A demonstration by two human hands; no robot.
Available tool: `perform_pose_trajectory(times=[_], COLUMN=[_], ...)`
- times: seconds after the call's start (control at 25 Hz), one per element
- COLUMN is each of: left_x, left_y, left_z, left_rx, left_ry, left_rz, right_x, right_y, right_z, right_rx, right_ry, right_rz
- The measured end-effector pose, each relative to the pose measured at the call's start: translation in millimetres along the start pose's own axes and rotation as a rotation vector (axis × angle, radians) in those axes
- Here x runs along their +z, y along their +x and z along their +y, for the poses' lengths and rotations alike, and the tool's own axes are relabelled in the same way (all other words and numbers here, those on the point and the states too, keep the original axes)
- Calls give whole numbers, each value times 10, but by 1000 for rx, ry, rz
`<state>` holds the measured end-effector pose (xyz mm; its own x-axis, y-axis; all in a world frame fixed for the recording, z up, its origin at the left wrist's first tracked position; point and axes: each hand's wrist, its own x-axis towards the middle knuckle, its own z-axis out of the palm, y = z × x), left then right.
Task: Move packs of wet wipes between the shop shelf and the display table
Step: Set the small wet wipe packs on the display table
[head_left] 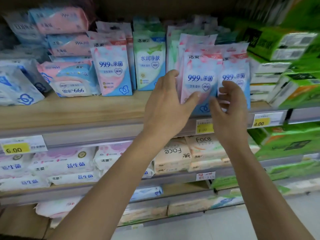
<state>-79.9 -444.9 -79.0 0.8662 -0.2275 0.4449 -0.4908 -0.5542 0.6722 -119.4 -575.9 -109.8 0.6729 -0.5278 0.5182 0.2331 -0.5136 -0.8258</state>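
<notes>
Upright pink-and-blue packs of wet wipes stand in rows on the wooden shop shelf (69, 110). My left hand (166, 104) grips the front pack (200, 73) of one row, fingers behind its left edge and thumb across its lower front. My right hand (230, 108) hovers with curled, spread fingers in front of the neighbouring pack (237, 70), low on its face, holding nothing that I can see. More matching packs stand to the left, a pink-and-blue one (112, 70) and a green one (150, 63).
Larger flat wipe packs (69, 77) are stacked at the left of the shelf. Green tissue bundles (284, 54) crowd the right side. Yellow price tags (204, 127) line the shelf rail. Lower shelves hold more wipes and beige tissue packs (204, 149).
</notes>
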Motion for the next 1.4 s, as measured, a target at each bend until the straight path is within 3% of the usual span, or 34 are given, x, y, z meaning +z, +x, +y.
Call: perform_pose_trajectory(times=[0.44,0.8,1.08,1.2,1.4], left_x=[73,-483,-665,-767,-991], left_y=[246,235,37,-48,-251], left_z=[-129,-567,-617,-630,-616], left_rx=[-174,-293,-288,-281,-288], left_ry=[-80,-665,-841,-861,-864], left_rz=[31,54,31,68,147], right_x=[144,624,668,643,477], right_y=[94,249,325,272,153], right_z=[-3,-94,-190,-260,-481], right_rx=[39,84,238,179,146], right_ry=[-8,-142,-240,-133,259], right_rz=[-63,4,18,62,-29])
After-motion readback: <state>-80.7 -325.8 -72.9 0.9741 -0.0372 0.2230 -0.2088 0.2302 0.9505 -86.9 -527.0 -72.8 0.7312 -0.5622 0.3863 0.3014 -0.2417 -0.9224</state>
